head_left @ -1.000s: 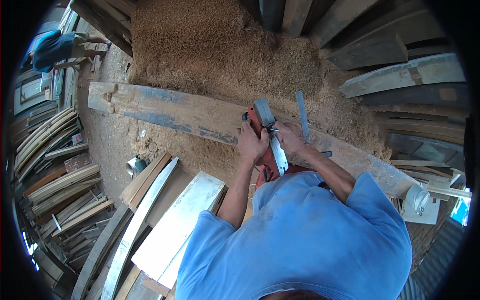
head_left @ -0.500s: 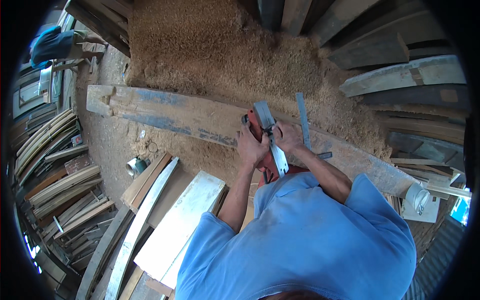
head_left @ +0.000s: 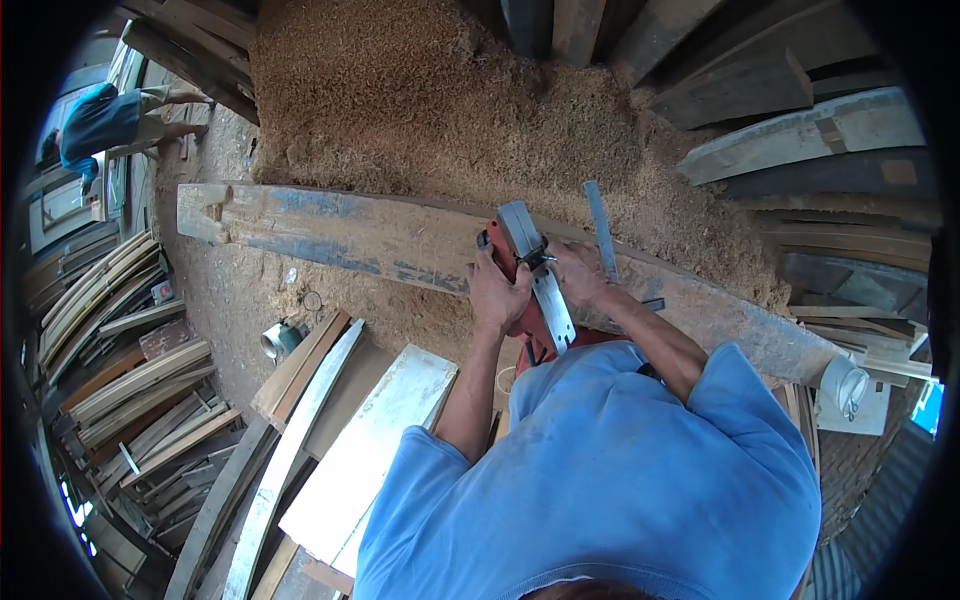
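Note:
A red electric planer (head_left: pixel 545 305) lies tilted against my lap with its bright metal sole facing up. My left hand (head_left: pixel 497 290) is closed around its red body from the left, thumb near the dark slot across the middle. From the other side, my right hand (head_left: pixel 580 272) has its fingers bent against that dark cutter slot; whether they pinch a small part there is hidden. Just right of this hand, a flat grey metal strip (head_left: pixel 601 230) rests across the long worn plank (head_left: pixel 400 235). A small dark bar (head_left: pixel 653 304) sits beside my right forearm.
Wood shavings (head_left: pixel 380 100) heap up beyond the plank. Boards (head_left: pixel 810 140) are stacked at right, more lumber (head_left: pixel 100 290) at left. A pale board (head_left: pixel 370 450) and a metal can (head_left: pixel 278 340) are near my left. A white container (head_left: pixel 845 388) stands at the plank's right end. Another person (head_left: pixel 105 130) bends over, far left.
Both hands stay on the planer, with only slight finger shifts around the slot. The view has tilted slightly. The person at far left has come further into view.

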Demonstrator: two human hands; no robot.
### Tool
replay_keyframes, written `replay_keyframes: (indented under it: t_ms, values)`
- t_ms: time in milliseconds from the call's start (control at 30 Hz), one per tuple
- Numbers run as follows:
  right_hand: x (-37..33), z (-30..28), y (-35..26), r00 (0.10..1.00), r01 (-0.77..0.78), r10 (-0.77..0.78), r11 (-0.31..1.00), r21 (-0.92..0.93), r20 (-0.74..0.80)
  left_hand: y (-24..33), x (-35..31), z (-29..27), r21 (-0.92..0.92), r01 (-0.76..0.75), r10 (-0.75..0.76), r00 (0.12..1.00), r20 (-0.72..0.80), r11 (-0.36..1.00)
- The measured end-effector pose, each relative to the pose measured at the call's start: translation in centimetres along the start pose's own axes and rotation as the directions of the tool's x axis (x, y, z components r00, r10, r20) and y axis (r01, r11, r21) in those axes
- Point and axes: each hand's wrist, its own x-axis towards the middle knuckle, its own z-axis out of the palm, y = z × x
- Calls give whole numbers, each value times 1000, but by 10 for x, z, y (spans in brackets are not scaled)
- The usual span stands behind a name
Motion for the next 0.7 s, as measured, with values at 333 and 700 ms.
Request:
replay_keyframes:
  t_ms: [333,700]
  values:
    - [14,7,-6,986,-67,89,985,159,-140,-4,2,3,1,-24,24,1000,1,1000]
    - [3,-30,-18,990,-118,117,993,7,79,-4,3,2,33,-39,39,999,-4,999]
